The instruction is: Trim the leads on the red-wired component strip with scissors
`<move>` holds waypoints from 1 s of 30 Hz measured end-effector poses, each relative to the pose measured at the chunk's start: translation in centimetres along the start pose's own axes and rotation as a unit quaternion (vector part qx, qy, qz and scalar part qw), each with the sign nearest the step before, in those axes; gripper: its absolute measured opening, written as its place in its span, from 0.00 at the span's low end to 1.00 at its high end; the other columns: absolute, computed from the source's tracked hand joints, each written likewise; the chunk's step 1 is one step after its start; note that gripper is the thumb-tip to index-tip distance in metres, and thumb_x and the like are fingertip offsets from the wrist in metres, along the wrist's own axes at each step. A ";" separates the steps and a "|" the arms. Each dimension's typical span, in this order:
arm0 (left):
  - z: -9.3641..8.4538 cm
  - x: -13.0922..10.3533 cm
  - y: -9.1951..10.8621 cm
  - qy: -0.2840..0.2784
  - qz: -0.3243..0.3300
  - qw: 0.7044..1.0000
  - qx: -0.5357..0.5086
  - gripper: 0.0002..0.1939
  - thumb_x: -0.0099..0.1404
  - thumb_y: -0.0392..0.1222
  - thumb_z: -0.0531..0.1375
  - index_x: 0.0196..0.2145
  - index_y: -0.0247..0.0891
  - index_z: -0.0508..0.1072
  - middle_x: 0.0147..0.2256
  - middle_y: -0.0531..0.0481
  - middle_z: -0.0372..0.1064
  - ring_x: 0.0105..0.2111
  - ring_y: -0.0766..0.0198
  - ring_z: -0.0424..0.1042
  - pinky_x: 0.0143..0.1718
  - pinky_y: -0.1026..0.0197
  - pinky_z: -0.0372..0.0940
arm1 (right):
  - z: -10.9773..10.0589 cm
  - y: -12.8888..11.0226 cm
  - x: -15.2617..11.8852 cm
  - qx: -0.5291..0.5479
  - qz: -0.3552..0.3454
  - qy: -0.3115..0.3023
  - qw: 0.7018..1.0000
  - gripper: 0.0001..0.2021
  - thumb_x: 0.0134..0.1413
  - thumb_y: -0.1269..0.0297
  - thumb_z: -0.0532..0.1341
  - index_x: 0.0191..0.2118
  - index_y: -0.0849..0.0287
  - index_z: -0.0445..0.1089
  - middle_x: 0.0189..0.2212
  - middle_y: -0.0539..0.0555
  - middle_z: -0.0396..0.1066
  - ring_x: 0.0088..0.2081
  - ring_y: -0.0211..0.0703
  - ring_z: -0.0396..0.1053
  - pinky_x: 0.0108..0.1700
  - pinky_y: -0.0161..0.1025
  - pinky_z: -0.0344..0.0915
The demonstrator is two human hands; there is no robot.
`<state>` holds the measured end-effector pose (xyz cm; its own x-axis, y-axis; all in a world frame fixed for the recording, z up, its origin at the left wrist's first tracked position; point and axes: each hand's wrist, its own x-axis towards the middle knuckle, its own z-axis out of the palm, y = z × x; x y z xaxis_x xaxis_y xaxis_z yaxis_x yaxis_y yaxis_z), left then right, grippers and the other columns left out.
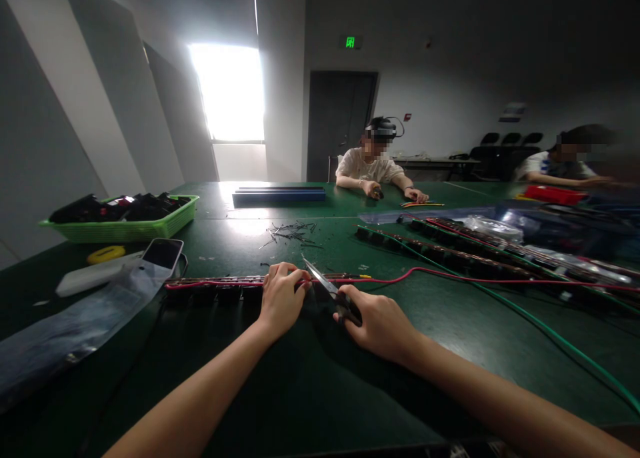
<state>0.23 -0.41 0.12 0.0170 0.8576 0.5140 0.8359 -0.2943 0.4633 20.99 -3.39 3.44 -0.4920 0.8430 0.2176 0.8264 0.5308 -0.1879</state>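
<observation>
Left hand [283, 299] pinches thin red wire [380, 282]; right hand [383, 321] grips dark-handled steel scissors [321, 277]; blades near left fingers; slip could nick skin.

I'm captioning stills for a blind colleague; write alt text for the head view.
Right hand holds scissors beside a red wire, left hand holding it at a dark strip; green table, green basket at left, two people beyond.
</observation>
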 end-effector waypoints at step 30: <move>0.5 -0.6 0.3 0.009 -0.048 0.992 0.117 0.16 0.62 0.51 0.55 0.43 0.39 0.69 0.41 0.44 0.68 0.50 0.50 0.60 0.58 0.45 0.41 | 0.3 -0.1 0.0 -0.084 -0.019 -0.016 0.996 0.18 0.53 0.55 0.57 0.46 0.60 0.65 0.37 0.58 0.70 0.35 0.46 0.66 0.39 0.38 0.54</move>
<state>0.74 -0.85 -0.39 -0.0760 0.8689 0.4891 0.9379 -0.1042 0.3308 20.86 -3.39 3.19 -0.5300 0.8264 0.1900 0.8398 0.5426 -0.0174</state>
